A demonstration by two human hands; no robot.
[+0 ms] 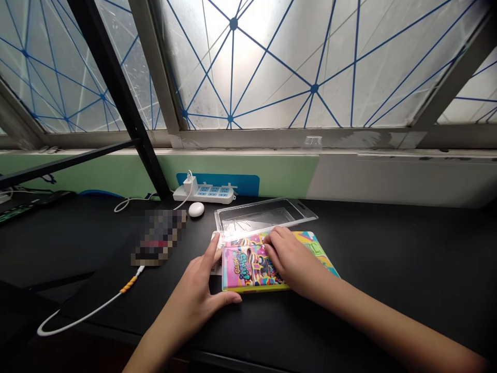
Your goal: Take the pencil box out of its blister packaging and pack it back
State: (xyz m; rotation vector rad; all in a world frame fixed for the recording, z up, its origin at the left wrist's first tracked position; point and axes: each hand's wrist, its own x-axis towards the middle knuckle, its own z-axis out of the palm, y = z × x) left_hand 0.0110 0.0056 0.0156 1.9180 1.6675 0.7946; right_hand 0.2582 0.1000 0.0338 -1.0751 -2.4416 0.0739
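Observation:
A flat, brightly printed box (248,267), with pink artwork and a yellow front edge, lies on the black desk. Beneath and behind it is a larger multicoloured card or case (316,247). My left hand (200,280) steadies the box's left end, thumb along the front edge and fingers at the left side, index stretched out. From the right, my right hand (289,261) rests over the box with curled fingers pressed at its back edge; its fingertips are partly hidden. A clear plastic blister shell (267,216) lies just behind, close to my left index finger.
Left of my hands lies a blurred-out device (161,238) with a white cable (83,324). Behind are a white earbud-style case (196,209) and a power strip (209,194) with a plugged-in charger. A black metal post (124,98) slants at left. A patterned window backs the desk.

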